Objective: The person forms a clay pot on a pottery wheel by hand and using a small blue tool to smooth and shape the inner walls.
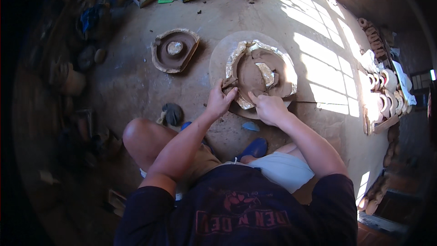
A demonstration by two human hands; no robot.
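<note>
Mould (234,58) sits on a round board (217,61), just beyond the hands. Clay (248,74) covers much of its floor around the core (264,72). Judged part done: bulk laid; ragged near-left edge left to work. Left hand (219,101): thumb and forefinger apart at that edge; pinch or press, cannot tell. Right hand (269,109): forefinger extended onto near clay, others curled; grip, if any, hidden. Second mould (159,61), left, looks smoother.
</note>
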